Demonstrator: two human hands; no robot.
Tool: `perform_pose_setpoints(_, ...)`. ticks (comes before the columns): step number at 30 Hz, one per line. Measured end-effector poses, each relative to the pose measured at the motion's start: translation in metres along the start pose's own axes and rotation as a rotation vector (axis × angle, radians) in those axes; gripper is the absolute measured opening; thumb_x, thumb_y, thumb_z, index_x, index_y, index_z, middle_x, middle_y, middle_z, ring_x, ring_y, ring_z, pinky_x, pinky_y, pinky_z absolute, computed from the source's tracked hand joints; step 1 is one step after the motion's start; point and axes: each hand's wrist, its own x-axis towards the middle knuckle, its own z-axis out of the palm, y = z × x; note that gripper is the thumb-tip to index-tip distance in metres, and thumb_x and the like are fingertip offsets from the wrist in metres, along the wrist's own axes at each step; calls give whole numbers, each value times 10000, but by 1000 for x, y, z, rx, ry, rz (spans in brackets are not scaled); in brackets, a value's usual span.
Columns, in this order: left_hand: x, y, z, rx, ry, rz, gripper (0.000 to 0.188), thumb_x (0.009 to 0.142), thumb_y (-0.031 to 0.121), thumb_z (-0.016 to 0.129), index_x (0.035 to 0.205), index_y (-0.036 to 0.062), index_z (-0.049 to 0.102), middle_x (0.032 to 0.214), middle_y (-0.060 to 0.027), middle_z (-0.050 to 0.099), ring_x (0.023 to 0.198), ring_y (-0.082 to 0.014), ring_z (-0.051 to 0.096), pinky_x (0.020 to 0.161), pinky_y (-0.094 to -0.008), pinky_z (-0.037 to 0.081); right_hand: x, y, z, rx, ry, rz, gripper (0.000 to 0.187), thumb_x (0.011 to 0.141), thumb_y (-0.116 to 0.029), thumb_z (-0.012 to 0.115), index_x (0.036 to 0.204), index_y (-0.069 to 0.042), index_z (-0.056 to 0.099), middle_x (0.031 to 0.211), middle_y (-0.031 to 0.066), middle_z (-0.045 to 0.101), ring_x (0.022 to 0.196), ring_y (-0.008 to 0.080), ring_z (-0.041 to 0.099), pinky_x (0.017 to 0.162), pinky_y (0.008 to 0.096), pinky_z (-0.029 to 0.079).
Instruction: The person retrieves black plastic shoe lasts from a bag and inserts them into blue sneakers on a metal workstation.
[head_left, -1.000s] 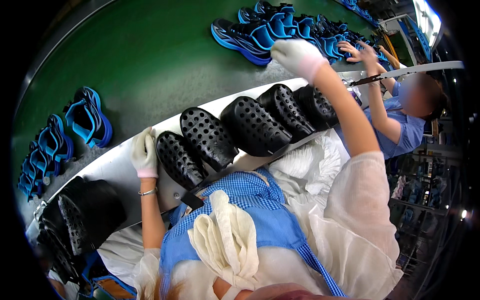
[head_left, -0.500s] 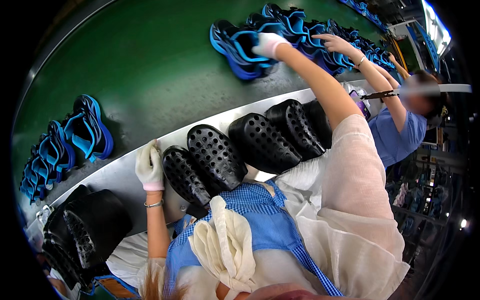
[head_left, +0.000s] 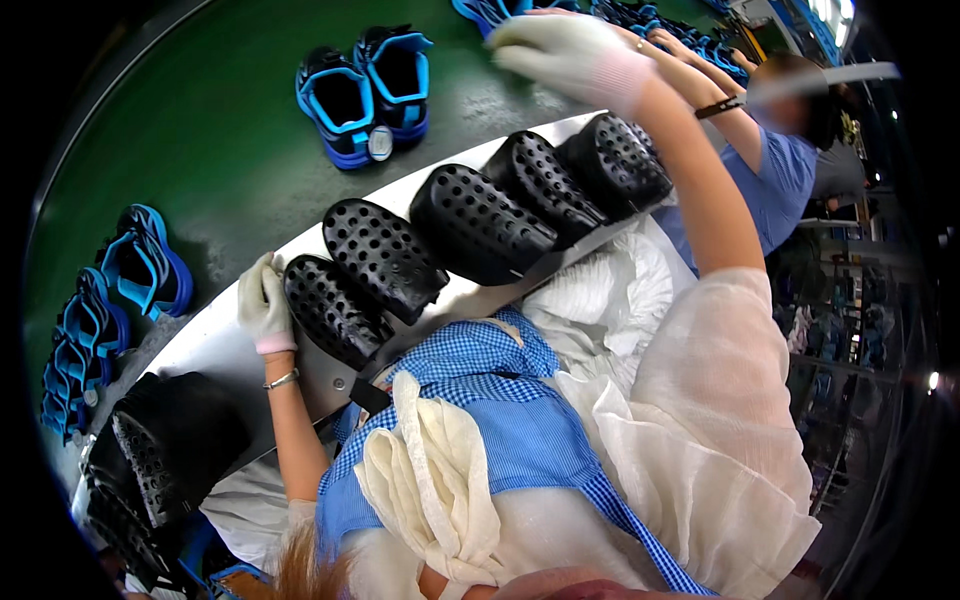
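My left hand (head_left: 264, 305), in a white glove, rests on the metal ledge (head_left: 215, 340) with its fingers curled at the far edge. Whatever they hold, if anything, is hidden. Right beside it stands a row of black rounded forms with many holes (head_left: 375, 255). My gloved right hand (head_left: 570, 60) is raised at the upper right, blurred, fingers stretched out and nothing seen in them. It hangs over blue-trimmed shoes (head_left: 490, 12), partly covering them. To its left, apart from it, a pair of black and blue sneakers (head_left: 340, 100) stands on the green surface (head_left: 230, 110).
More black and blue sneakers (head_left: 145, 260) line the far left. Darker black forms (head_left: 185, 440) stand at the ledge's near left end. A person in blue (head_left: 750, 190) works at the right, hands near further shoes. White cloth (head_left: 610, 300) bunches beside my apron.
My right hand has let go of a sneaker and moved right. The pair it touched now stands farther left, apart from the others. My left hand keeps its place on the ledge.
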Motion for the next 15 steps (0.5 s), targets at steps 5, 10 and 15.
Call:
perform_pose_setpoints(5,-1,0,2,-10,5,19,220,938,103,500,1028,-38,643,971,-124,635,879,-182,620,812,-288,492,-125,7,-43,40,-45,473,206,844,-190,591,990,-63,661,887,87,650,800,182,626,750,310,490)
perform_pose_setpoints(10,-2,6,6,12,0,3,221,940,112,509,1045,-27,645,972,-115,637,901,-185,623,818,-287,487,-193,5,-27,92,-121,617,354,763,-210,643,1073,-47,593,998,133,618,874,267,617,806,347,496)
perform_pose_setpoints(15,-1,-3,4,86,1,50,219,938,126,518,1051,-5,652,977,-102,648,910,-192,617,836,-290,469,-205,12,-15,194,-80,547,414,725,-138,665,1110,-39,550,1001,123,601,898,248,586,801,340,489)
